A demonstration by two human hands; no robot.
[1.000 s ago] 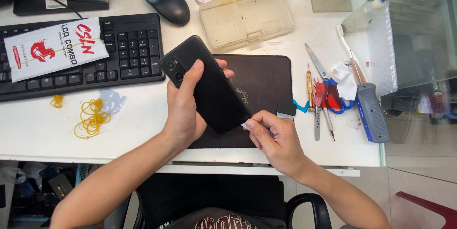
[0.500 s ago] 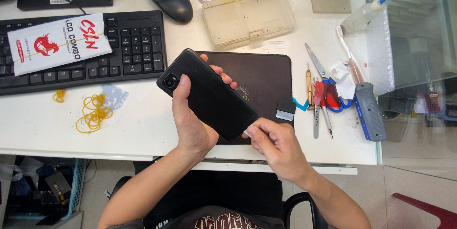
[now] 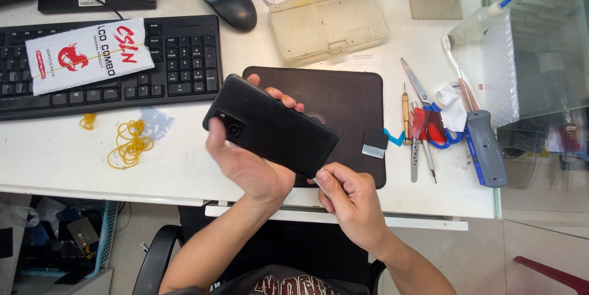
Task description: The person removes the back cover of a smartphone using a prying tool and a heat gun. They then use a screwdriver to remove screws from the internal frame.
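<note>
My left hand [image 3: 245,160] grips a black smartphone [image 3: 273,126] back side up, thumb near its camera, fingers curled over its far edge. The phone is tilted, its lower end pointing right toward me, above a dark brown work mat [image 3: 343,95]. My right hand [image 3: 346,197] has its fingers pinched together at the phone's lower right corner; a thin sliver of something shows at the fingertips, too small to identify.
A black keyboard [image 3: 178,65] with a white packet [image 3: 89,56] on it lies at the left, a mouse [image 3: 230,2] behind. A clear plastic box [image 3: 328,25] sits at the back. Scissors, tweezers, a small screwdriver [image 3: 405,114] and a grey-handled tool [image 3: 488,148] lie right. Yellow rubber bands [image 3: 129,141] lie left.
The phone has turned from nearly upright to a flatter diagonal and come lower. My right hand stayed at its lower corner and moved slightly toward me.
</note>
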